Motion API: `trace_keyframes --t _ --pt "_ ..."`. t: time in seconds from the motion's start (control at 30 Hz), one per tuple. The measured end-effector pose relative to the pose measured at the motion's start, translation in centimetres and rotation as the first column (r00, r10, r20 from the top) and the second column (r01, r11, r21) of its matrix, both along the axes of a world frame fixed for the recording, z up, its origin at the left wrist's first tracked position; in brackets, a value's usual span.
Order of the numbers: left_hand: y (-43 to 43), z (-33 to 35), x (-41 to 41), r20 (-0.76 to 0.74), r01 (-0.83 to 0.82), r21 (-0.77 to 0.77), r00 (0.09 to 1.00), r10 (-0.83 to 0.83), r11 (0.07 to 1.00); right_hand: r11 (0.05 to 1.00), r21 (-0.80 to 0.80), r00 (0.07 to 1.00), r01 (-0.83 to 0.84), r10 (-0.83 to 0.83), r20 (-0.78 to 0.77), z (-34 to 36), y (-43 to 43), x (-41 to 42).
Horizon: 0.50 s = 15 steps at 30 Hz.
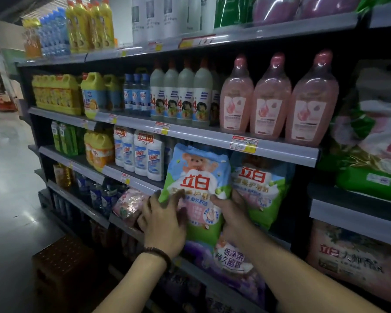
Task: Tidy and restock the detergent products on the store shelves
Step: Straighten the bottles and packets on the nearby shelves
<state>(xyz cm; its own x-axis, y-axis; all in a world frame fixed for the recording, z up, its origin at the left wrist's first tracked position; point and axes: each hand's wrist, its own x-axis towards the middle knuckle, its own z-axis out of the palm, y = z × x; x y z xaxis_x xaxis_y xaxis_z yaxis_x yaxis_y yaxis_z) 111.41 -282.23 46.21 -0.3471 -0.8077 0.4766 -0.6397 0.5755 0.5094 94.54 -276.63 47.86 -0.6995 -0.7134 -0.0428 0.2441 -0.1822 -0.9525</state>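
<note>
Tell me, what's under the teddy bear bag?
A purple bag sits just below the bear bag, on the next shelf down. The left hand and right hand cover its bottom, so whether it rests on a shelf can't be seen.

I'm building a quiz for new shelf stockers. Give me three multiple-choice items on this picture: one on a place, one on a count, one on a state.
1. Where do the pink bottles stand?
A. on the shelf just above the teddy-bear detergent bag
B. on the floor
C. in a trolley

2. How many pink bottles stand in front?
A. two
B. three
C. five

3. The teddy-bear detergent bag is:
A. untouched
B. under both hands
C. lying on the floor

Answers:
1 A, their bases sit on that shelf.
2 B, three pink caps show.
3 B, the left hand rests on it and the right hand grips it.
</note>
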Motion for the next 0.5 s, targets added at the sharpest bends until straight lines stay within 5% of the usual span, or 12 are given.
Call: trace_keyframes --t 0.3,0.5 --pt "-7.9 -0.1 -8.0 -0.167 0.114 -0.031 0.979 -0.117 0.993 0.991 0.001 0.986 0.132 -0.132 -0.106 4.1 -9.3 -5.6" --pt "-12.3 -2.2 -13.3 -0.094 0.114 0.060 0.990 -0.108 0.992 0.967 0.103 0.904 0.233 -0.176 -0.390 1.5 -12.1 -6.3"
